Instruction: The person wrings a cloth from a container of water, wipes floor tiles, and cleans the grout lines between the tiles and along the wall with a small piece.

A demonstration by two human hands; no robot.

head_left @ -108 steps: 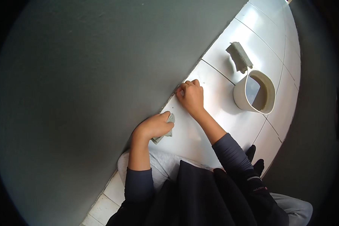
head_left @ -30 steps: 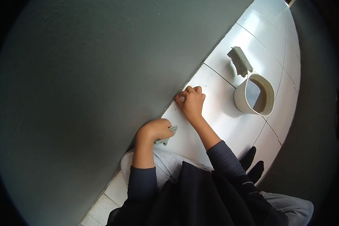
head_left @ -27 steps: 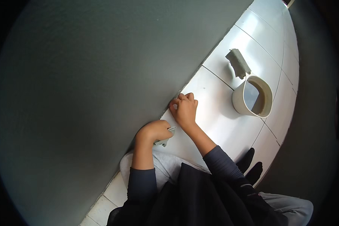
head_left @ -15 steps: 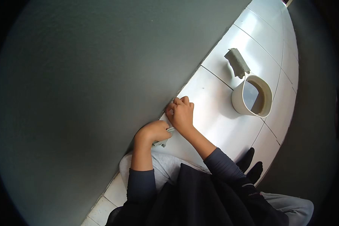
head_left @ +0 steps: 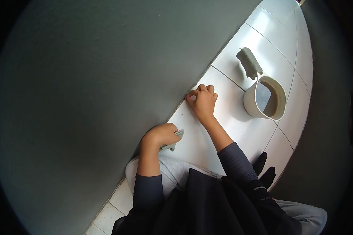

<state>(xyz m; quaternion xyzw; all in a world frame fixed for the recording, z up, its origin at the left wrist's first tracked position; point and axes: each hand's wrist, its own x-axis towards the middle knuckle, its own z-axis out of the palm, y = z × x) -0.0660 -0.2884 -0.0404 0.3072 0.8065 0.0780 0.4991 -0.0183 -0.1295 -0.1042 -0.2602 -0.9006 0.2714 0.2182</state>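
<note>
My left hand [head_left: 162, 134] is closed round a folded grey-green cloth [head_left: 170, 147], low beside the dark grey wall. Part of the cloth sticks out past the fingers over the white tiles. Farther along, my right hand [head_left: 204, 102] is at the joint where the wall [head_left: 106, 78] meets the tiled floor [head_left: 196, 137]. Its thumb and index finger curl together in a pinch at that edge. Whatever may be between those fingertips is too small to make out. A tiny dark speck lies on the tile between the two hands.
To the right of my right hand stands a white bucket [head_left: 250, 102] of murky brownish water. Beside its rim lies a second grey-green piece, seemingly cloth [head_left: 249, 62]. My dark-socked feet [head_left: 267, 177] rest on the tiles, near another dark surface at the right.
My right hand has moved up and right along the wall's base, away from my left hand. The left hand stays nearly in place, with more of the cloth showing.
</note>
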